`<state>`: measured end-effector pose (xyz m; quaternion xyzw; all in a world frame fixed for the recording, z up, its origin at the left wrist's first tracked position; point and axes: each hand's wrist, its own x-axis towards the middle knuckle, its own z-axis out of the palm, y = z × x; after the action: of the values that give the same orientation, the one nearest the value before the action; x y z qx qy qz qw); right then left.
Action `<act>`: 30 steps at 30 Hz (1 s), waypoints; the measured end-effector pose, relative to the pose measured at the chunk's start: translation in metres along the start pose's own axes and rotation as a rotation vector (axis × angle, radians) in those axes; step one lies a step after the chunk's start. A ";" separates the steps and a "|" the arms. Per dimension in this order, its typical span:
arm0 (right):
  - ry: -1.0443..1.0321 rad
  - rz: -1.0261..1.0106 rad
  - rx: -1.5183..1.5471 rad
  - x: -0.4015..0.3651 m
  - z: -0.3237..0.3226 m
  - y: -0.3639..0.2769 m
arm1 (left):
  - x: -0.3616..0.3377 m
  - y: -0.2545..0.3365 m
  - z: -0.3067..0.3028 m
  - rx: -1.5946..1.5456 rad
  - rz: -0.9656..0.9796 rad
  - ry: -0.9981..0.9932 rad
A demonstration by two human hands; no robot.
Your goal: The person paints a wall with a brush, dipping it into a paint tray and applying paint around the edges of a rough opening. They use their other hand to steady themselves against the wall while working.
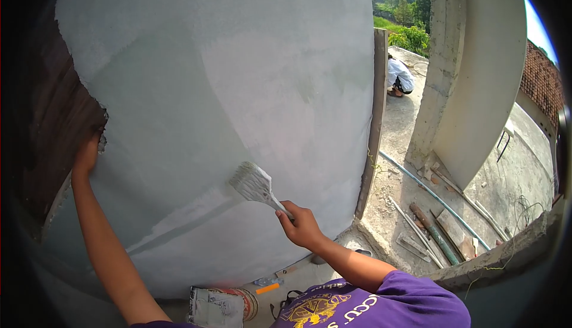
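Note:
My right hand is closed around the handle of a wide paintbrush. The brush is coated in pale paint, and its bristles point up and left against the grey wall. Around the bristles the wall shows darker, wet-looking patches beside lighter ones, with a dark streak running down to the left. My left hand is raised at the rough, broken left edge of the wall, beside a dark brown surface. Its fingers are hidden there, so their grip does not show.
A paint-smeared bucket stands below the wall near an orange strip. Right of the wall, pipes and boards lie on concrete before a pillar. Farther off, a person crouches. A rough ledge runs along the lower right.

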<state>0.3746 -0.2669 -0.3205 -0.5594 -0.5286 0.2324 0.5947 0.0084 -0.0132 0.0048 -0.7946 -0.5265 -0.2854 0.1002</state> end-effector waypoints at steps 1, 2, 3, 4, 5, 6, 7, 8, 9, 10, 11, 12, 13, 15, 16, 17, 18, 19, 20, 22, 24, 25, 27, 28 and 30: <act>0.005 -0.017 0.006 0.004 -0.002 -0.007 | 0.005 -0.010 0.001 -0.002 0.006 -0.001; 0.011 -0.033 0.013 0.008 -0.004 -0.013 | 0.009 -0.020 0.002 -0.003 0.013 -0.005; 0.017 -0.052 0.018 0.013 -0.006 -0.017 | 0.009 -0.019 0.001 0.012 0.023 0.005; 0.020 -0.061 0.022 0.015 -0.004 -0.017 | 0.008 -0.020 0.001 0.030 0.033 0.011; 0.023 -0.072 0.025 0.019 -0.002 -0.016 | 0.008 -0.021 0.002 0.047 0.042 0.018; 0.024 -0.079 0.028 0.021 -0.001 -0.013 | 0.007 -0.019 0.003 0.043 0.032 0.020; 0.020 -0.058 0.017 0.018 0.002 -0.010 | 0.007 -0.019 0.004 0.042 0.021 0.015; 0.015 -0.043 0.004 0.016 0.006 -0.004 | 0.006 -0.019 0.004 0.040 0.007 0.015; 0.008 -0.027 -0.008 0.013 0.010 0.001 | 0.006 -0.023 0.005 0.051 0.015 0.019; -0.005 -0.018 -0.020 0.010 0.012 0.007 | 0.007 -0.026 0.005 0.060 0.023 0.027; -0.016 -0.012 -0.034 0.007 0.013 0.014 | 0.009 -0.029 0.006 0.069 0.031 0.038; -0.027 -0.003 -0.048 0.003 0.012 0.017 | 0.009 -0.029 0.006 0.053 0.015 0.025; -0.023 0.002 -0.048 -0.002 0.011 0.018 | 0.009 -0.030 0.007 0.039 -0.001 0.009; -0.016 0.002 -0.049 -0.005 0.008 0.016 | 0.011 -0.026 0.006 0.035 -0.017 0.001; -0.009 -0.016 -0.027 -0.004 0.007 0.013 | 0.008 -0.020 0.004 0.048 -0.016 0.003; -0.002 -0.040 -0.010 -0.001 0.003 0.009 | 0.007 -0.017 0.004 0.057 -0.016 0.008; 0.002 -0.059 0.009 0.001 0.000 0.004 | 0.005 -0.014 0.004 0.067 -0.015 0.014; 0.003 -0.065 0.013 0.004 -0.003 -0.004 | 0.006 -0.014 0.004 0.077 -0.014 0.015; 0.003 -0.069 0.019 0.008 -0.006 -0.014 | 0.006 -0.015 0.003 0.089 -0.013 0.015; 0.006 -0.080 0.022 0.015 -0.005 -0.021 | 0.004 -0.012 0.003 0.056 -0.030 0.018; 0.013 -0.093 0.014 0.019 -0.002 -0.022 | 0.002 -0.011 0.003 0.044 -0.022 0.034; 0.011 -0.071 0.002 0.020 0.000 -0.019 | 0.002 -0.011 0.003 0.048 -0.005 0.047; 0.003 -0.021 -0.023 0.018 0.010 -0.008 | 0.003 -0.012 0.003 0.050 0.011 0.042; 0.009 -0.020 -0.032 0.014 0.015 0.002 | 0.003 -0.010 0.002 0.050 0.009 0.024; 0.014 -0.024 -0.049 0.003 0.020 0.021 | 0.003 -0.008 0.002 0.042 0.007 0.007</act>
<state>0.3645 -0.2500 -0.3425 -0.5692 -0.5365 0.2082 0.5873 0.0028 -0.0060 0.0037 -0.7931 -0.5294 -0.2765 0.1197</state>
